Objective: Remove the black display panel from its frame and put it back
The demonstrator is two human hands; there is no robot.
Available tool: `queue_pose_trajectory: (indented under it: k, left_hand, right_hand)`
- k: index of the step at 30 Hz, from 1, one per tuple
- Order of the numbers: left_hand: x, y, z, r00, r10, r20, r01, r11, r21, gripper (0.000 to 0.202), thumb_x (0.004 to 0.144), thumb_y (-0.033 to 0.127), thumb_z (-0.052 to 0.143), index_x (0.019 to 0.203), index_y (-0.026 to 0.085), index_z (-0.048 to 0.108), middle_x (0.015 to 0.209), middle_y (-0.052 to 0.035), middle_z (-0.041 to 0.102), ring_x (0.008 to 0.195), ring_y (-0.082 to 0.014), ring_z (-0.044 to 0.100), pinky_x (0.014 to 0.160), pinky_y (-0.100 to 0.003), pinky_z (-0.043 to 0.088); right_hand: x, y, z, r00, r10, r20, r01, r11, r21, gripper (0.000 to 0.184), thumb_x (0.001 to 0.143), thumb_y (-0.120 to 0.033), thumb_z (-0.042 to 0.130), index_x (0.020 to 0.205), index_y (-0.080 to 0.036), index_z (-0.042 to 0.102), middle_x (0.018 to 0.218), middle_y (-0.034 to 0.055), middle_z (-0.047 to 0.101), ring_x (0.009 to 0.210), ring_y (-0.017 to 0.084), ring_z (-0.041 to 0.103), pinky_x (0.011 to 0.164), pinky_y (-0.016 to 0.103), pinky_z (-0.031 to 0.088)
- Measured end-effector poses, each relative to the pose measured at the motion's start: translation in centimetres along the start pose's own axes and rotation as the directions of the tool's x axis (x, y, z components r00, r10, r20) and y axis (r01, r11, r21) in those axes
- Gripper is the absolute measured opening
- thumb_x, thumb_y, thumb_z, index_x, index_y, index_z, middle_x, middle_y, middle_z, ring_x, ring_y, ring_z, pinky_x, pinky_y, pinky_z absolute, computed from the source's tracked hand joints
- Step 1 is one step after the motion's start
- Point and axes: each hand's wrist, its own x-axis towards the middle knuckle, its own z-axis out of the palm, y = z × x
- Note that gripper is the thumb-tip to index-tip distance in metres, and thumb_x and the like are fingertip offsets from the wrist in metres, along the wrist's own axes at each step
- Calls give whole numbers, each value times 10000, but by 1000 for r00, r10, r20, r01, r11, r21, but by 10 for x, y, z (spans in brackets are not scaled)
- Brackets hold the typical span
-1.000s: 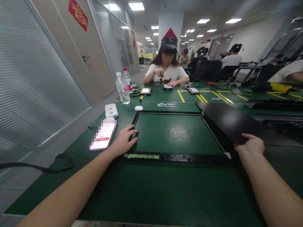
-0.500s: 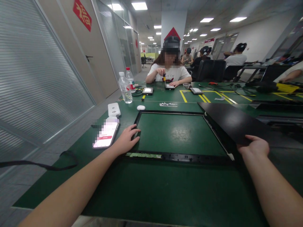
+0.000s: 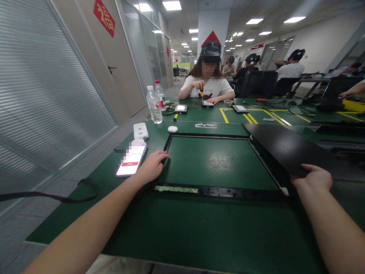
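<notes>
A black rectangular frame [image 3: 211, 135] lies flat on the green table [image 3: 199, 228] with a green circuit strip [image 3: 176, 188] along its near edge. My left hand [image 3: 152, 167] rests on the frame's left side, fingers curled over the edge. My right hand [image 3: 312, 178] grips the near edge of a black flat panel [image 3: 282, 146], thumb on top. The panel is tilted, raised to the right of the frame.
A phone [image 3: 131, 163], a white power bank [image 3: 140, 130], a small white puck [image 3: 172, 129] and two water bottles [image 3: 153, 108] sit left of the frame. A black cable [image 3: 57, 197] hangs at the table's left. A person [image 3: 209, 82] works opposite; others sit further back.
The view has shifted slightly; both hands keep their holds. The panel stays raised at about the same tilt.
</notes>
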Motion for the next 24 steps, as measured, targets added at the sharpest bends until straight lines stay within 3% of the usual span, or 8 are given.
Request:
queue_pose_trajectory:
  k: [4, 8, 13, 20, 24]
  left_hand:
    - [-1, 5, -1, 1000, -5, 0, 5, 1000, -1, 539, 815, 181, 516, 1268, 193, 809, 1452, -143, 723, 1375, -364, 673, 1258, -566, 483]
    - [-2, 6, -1, 1000, 7, -17, -7, 1000, -14, 531, 804, 189, 528, 1257, 203, 804, 1405, -132, 738, 1346, -359, 684, 1256, -563, 481]
    - [-1, 5, -1, 1000, 4, -25, -4, 1000, -9, 557, 815, 189, 525, 1312, 186, 777, 1488, -143, 685, 1412, -363, 636, 1290, -568, 441]
    - [0, 5, 1, 997, -36, -62, 33, 998, -45, 582, 933, 262, 462, 1453, 130, 688, 1549, -180, 625, 1479, -358, 580, 1321, -542, 397]
    - [1, 3, 0, 997, -57, -57, 54, 997, -53, 598, 882, 232, 484, 1435, 159, 701, 1564, -154, 633, 1495, -358, 571, 1317, -539, 405]
  right_hand:
    - [-13, -4, 6, 996, 24, -85, -26, 999, -24, 456, 492, 34, 530, 879, -204, 566, 999, 7, 686, 761, 167, 734, 643, 357, 691]
    - [-20, -5, 9, 997, 23, -71, -25, 999, -24, 449, 501, 20, 525, 884, -210, 571, 989, 0, 694, 773, 161, 736, 653, 340, 692]
    - [-21, -5, 10, 996, 38, -79, -41, 999, -36, 387, 535, 0, 541, 858, -213, 551, 984, 14, 684, 761, 166, 722, 628, 343, 683]
    - [-32, -8, 8, 998, 56, -42, -58, 997, -44, 390, 578, 27, 554, 890, -204, 577, 1019, 14, 689, 750, 145, 687, 655, 327, 662]
    - [-43, -9, 9, 999, 45, -4, -45, 997, -57, 397, 576, 34, 544, 892, -204, 573, 1010, 19, 680, 748, 148, 680, 637, 312, 647]
